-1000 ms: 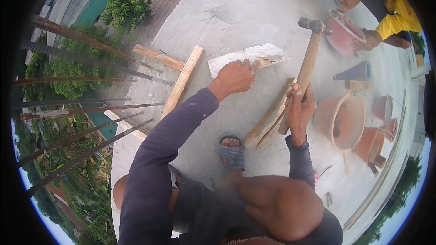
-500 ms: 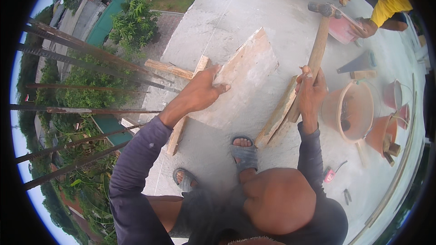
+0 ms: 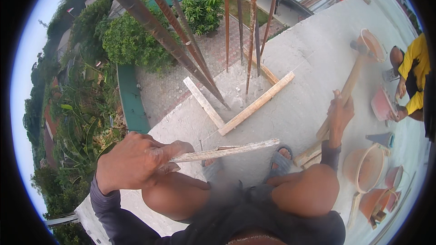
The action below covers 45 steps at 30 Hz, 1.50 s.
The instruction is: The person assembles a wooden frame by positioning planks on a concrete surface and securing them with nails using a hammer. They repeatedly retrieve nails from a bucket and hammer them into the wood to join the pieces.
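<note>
My left hand point(image 3: 141, 156) is closed around one end of a flat, plaster-smeared board point(image 3: 227, 151), which I see edge-on above my knees and sandals. My right hand point(image 3: 340, 113) grips the long wooden handle of a hammer point(image 3: 352, 79); its dark head points away from me. Beyond the board, timber strips point(image 3: 259, 103) lie on the concrete around upright rusty rebar point(image 3: 250, 41), with a paler strip point(image 3: 204, 102) meeting one at a corner. Below my right hand lie short wood pieces point(image 3: 309, 155), partly hidden by my knee.
On the right stand an orange bucket point(image 3: 352, 168), smaller buckets point(image 3: 374, 202) and a blue-grey tool point(image 3: 380, 139). A co-worker in a yellow sleeve point(image 3: 415, 61) holds a pink container point(image 3: 381, 104) near another bucket point(image 3: 373, 45). The slab edge drops to a paved yard point(image 3: 159, 95).
My view has swung left toward the rebar. The board has turned from face-on to edge-on and is closer to my body. My right hand still holds the hammer.
</note>
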Available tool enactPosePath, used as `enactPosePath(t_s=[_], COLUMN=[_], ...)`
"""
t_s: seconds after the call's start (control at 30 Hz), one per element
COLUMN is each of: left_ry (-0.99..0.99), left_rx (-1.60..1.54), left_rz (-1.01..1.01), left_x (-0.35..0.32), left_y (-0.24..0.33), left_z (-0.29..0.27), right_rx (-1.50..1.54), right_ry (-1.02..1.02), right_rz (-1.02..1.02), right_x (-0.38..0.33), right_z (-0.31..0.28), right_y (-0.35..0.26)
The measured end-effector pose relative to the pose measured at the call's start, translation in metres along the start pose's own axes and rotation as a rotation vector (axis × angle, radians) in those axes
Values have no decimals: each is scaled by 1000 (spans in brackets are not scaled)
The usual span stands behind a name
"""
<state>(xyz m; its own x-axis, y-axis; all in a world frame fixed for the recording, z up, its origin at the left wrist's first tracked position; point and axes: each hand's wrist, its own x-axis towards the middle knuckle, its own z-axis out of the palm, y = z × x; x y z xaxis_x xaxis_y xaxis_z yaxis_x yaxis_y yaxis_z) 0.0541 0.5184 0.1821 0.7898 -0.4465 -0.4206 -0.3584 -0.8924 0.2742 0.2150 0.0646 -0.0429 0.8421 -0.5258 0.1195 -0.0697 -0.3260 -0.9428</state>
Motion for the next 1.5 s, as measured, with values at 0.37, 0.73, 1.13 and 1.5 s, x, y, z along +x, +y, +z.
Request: enactPosePath(t_s=[0.37, 0.73, 1.13, 1.5], left_ry=[635, 729, 689, 511], left_rx=[-705, -241, -237, -272], left_rz=[-511, -528, -538, -488], left_x=[-96, 247, 363, 359], left_y=[-241, -361, -325, -314], left_z=[26, 58, 116, 154], right_rx=[-55, 29, 18, 101], right_ry=[22, 43, -26, -106], right_rz=[-107, -32, 182, 218], right_x=[-31, -30, 23, 47], right_z=[28, 26, 14, 30], right_y=[-46, -28, 49, 60])
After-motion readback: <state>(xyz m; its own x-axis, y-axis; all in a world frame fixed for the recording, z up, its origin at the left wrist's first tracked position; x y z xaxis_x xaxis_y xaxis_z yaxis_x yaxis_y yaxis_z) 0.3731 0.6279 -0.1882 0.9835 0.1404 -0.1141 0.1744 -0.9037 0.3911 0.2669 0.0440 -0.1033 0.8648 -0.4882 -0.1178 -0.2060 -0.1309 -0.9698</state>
